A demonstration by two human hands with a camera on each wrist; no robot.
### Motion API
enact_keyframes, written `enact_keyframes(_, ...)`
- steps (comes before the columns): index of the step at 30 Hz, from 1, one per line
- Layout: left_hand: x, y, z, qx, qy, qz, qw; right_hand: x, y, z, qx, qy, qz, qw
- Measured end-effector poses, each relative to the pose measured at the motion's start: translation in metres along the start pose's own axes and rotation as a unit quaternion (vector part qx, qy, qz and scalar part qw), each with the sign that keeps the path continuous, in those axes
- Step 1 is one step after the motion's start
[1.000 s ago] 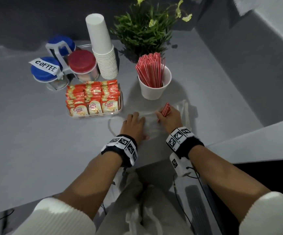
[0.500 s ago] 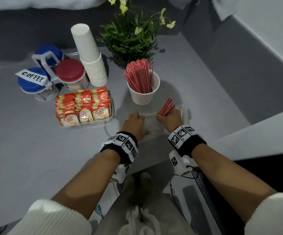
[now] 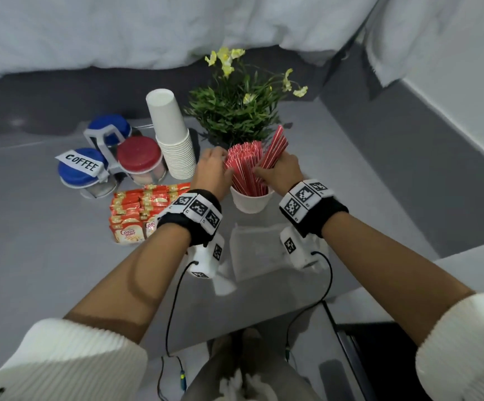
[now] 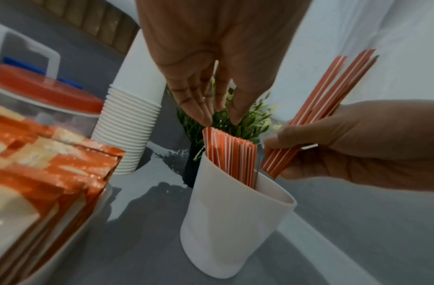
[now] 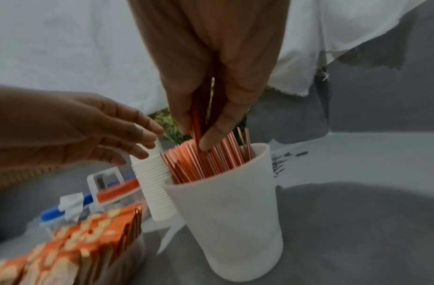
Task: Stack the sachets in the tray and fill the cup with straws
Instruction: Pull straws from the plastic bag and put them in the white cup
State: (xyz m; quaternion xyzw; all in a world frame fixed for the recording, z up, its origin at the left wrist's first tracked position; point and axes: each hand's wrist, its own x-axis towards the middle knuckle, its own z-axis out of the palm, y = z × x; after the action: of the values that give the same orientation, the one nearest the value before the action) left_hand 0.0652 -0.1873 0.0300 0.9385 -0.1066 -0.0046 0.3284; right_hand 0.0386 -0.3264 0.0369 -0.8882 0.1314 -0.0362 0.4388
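Observation:
A white cup (image 3: 250, 201) (image 4: 235, 221) (image 5: 230, 212) stands mid-table, packed with red-and-white straws (image 3: 243, 166) (image 4: 230, 154) (image 5: 206, 164). My right hand (image 3: 261, 172) (image 5: 199, 138) grips a small bundle of straws (image 3: 275, 144) (image 4: 318, 110), tilted, with its lower end at the cup's mouth. My left hand (image 3: 226, 166) (image 4: 218, 119), fingers straight, touches the tops of the cup's straws from the left. Orange sachets (image 3: 136, 215) (image 4: 40, 173) (image 5: 77, 250) stand in rows in a clear tray (image 4: 72, 256) left of the cup.
A stack of white paper cups (image 3: 174, 140), three lidded jars in a caddy (image 3: 104, 160) labelled COFFEE and a potted plant (image 3: 235, 111) stand behind. An empty clear plastic bag (image 3: 255, 250) lies in front of the cup. The table edge runs on the right.
Both hands have lifted off the plastic bag and moved forward to the cup. The right hand carried its straw bundle up to the cup's mouth. The left hand now touches the cup's straws.

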Motion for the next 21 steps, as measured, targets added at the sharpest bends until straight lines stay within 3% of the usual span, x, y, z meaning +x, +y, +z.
enact_keyframes(4,0.010,-0.008,0.007,-0.031,-0.029,-0.085,0.996,0.004,0.003,0.014,-0.119,-0.094,-0.008,0.988)
enact_keyframes(8,0.014,-0.013,0.016,-0.118,-0.035,-0.146,0.982,0.007,0.008,0.025,-0.163,-0.130,0.002,0.978)
enact_keyframes(15,0.013,-0.009,0.018,-0.151,0.026,-0.122,0.981,0.013,0.008,0.025,-0.139,-0.120,0.011,0.983)
enact_keyframes(21,0.001,-0.014,0.026,-0.188,0.002,-0.090,0.978,0.018,0.009,0.018,-0.061,-0.052,0.003,0.997)
